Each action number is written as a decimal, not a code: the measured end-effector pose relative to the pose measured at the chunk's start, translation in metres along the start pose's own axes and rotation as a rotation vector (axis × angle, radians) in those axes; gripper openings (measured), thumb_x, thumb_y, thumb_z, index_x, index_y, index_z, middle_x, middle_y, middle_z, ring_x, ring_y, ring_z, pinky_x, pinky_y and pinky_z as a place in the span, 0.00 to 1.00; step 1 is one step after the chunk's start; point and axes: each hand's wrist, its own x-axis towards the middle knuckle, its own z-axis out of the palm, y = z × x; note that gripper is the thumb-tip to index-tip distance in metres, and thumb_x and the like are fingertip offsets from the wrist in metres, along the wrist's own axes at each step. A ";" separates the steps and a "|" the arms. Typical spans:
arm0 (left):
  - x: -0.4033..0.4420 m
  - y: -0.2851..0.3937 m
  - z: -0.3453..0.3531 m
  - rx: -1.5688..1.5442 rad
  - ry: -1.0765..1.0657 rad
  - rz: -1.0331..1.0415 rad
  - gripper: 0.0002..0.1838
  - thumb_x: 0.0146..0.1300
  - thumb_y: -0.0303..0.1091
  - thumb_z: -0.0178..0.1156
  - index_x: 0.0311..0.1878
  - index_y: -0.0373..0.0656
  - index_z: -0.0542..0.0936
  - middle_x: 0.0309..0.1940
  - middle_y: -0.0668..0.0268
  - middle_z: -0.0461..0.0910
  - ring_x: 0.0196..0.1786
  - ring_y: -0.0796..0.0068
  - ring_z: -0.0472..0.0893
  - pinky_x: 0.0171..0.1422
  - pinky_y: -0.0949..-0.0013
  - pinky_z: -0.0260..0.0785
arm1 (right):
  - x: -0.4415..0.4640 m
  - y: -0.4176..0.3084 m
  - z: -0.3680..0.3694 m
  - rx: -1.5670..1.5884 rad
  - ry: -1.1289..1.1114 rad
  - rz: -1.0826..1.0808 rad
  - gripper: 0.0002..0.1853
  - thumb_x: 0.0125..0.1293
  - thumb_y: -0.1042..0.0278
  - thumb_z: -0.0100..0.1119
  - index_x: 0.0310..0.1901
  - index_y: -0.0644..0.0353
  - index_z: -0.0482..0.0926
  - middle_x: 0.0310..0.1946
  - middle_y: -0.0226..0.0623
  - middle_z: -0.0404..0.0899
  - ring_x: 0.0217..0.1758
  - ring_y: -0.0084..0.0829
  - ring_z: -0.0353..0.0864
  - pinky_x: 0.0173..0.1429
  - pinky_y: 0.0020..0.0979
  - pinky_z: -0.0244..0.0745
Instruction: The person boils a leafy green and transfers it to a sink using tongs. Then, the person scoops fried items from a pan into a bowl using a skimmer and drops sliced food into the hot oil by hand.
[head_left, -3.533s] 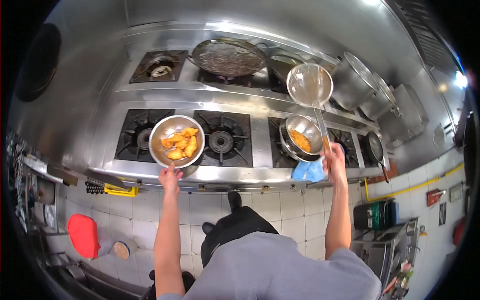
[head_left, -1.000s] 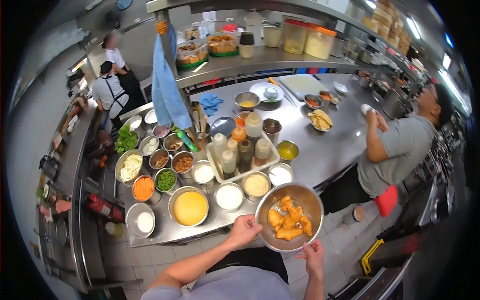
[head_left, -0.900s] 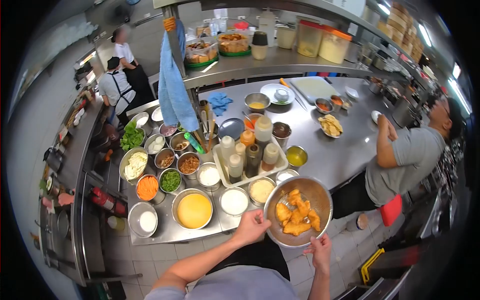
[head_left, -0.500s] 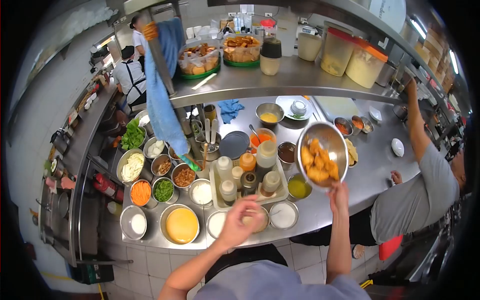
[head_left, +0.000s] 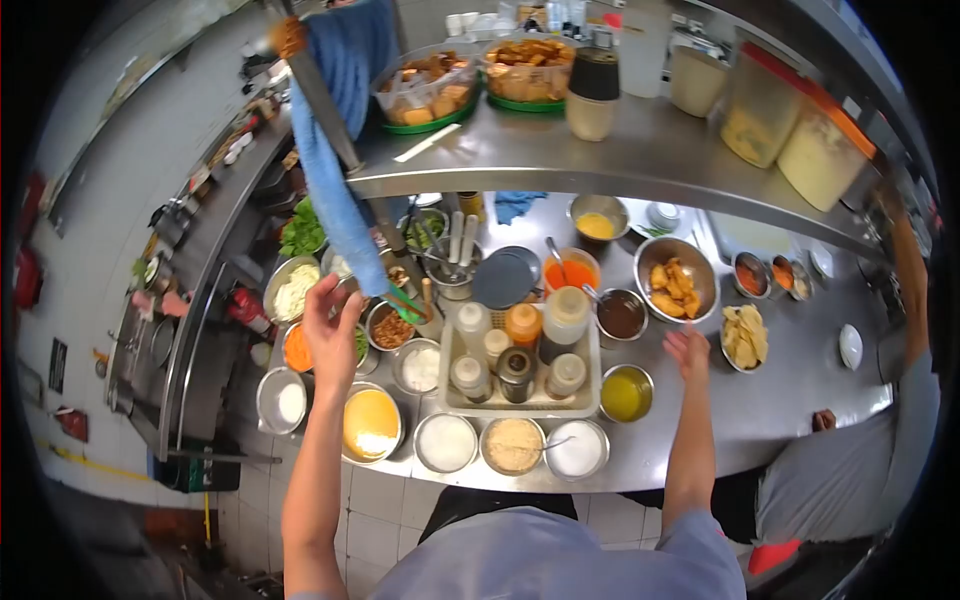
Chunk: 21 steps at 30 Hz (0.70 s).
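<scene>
A metal bowl [head_left: 648,268] of orange-brown fried pieces [head_left: 674,290] rests on the steel counter at the right. My right hand [head_left: 688,350] is just below its near rim, fingers stretched out; whether they still touch the rim I cannot tell. On the left, my left hand [head_left: 332,325] is raised over the ingredient tins, its fingers loosely bent and apart, holding nothing I can see. Beneath and around it are tins of shredded carrot [head_left: 297,350], chopped greens [head_left: 361,345], pale shredded vegetable [head_left: 297,290] and brown chopped bits [head_left: 390,328].
A basket [head_left: 590,395] of squeeze bottles stands in the middle. In front are tins of white powder [head_left: 446,443] and tan crumbs [head_left: 513,447]. A blue towel [head_left: 335,200] hangs from the shelf post. The overhead shelf [head_left: 640,150] crosses above. Another person [head_left: 850,470] stands at the right.
The tilted bowl in my right hand has come down onto the counter, and that hand has opened. My left hand has moved left and up over the tins. The view has shifted.
</scene>
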 end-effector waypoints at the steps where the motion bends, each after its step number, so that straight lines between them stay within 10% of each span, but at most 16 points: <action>1: 0.012 -0.003 0.004 -0.024 0.028 -0.010 0.26 0.61 0.33 0.65 0.60 0.38 0.69 0.51 0.65 0.72 0.54 0.75 0.71 0.56 0.72 0.67 | -0.017 -0.012 0.003 -0.086 0.040 -0.008 0.13 0.66 0.62 0.60 0.47 0.59 0.72 0.38 0.36 0.76 0.34 0.31 0.82 0.33 0.32 0.83; 6: 0.054 -0.014 0.009 0.023 -0.079 -0.082 0.25 0.62 0.34 0.63 0.60 0.37 0.69 0.55 0.62 0.71 0.47 0.76 0.73 0.48 0.72 0.69 | -0.118 -0.065 0.084 -0.247 0.046 -0.597 0.13 0.71 0.60 0.52 0.50 0.57 0.74 0.41 0.30 0.77 0.36 0.20 0.78 0.34 0.23 0.78; 11: 0.027 0.044 0.004 -0.228 0.030 0.072 0.15 0.64 0.31 0.59 0.51 0.34 0.77 0.49 0.68 0.75 0.46 0.82 0.75 0.49 0.77 0.68 | -0.259 -0.082 0.242 -0.256 -0.675 -1.036 0.13 0.73 0.68 0.47 0.52 0.64 0.74 0.42 0.34 0.78 0.42 0.22 0.79 0.46 0.23 0.75; 14: 0.008 0.074 0.007 -0.403 -0.292 0.048 0.18 0.65 0.33 0.55 0.55 0.33 0.74 0.47 0.62 0.78 0.48 0.76 0.78 0.52 0.72 0.70 | -0.310 -0.077 0.333 0.091 -0.941 -0.123 0.14 0.72 0.61 0.50 0.52 0.61 0.73 0.38 0.34 0.77 0.40 0.21 0.75 0.45 0.27 0.72; 15: 0.000 0.088 0.023 -0.475 -0.326 0.052 0.18 0.69 0.34 0.52 0.59 0.35 0.70 0.49 0.63 0.76 0.52 0.74 0.76 0.57 0.71 0.67 | -0.307 -0.053 0.370 -0.060 -0.835 -0.637 0.18 0.72 0.55 0.52 0.50 0.63 0.72 0.33 0.34 0.76 0.36 0.24 0.74 0.41 0.29 0.72; 17: -0.005 0.094 0.041 -0.472 -0.187 0.050 0.19 0.71 0.36 0.52 0.60 0.37 0.69 0.50 0.63 0.76 0.52 0.74 0.75 0.58 0.69 0.67 | -0.336 -0.046 0.389 0.064 -0.881 -0.913 0.16 0.63 0.63 0.56 0.45 0.67 0.70 0.38 0.52 0.78 0.40 0.49 0.79 0.43 0.41 0.71; 21: 0.017 0.073 0.026 -0.436 -0.183 0.038 0.16 0.69 0.35 0.56 0.55 0.37 0.71 0.47 0.65 0.77 0.46 0.76 0.77 0.52 0.70 0.69 | -0.344 -0.034 0.388 -0.112 -0.908 -0.730 0.13 0.58 0.73 0.54 0.44 0.67 0.68 0.41 0.55 0.76 0.46 0.55 0.76 0.47 0.44 0.70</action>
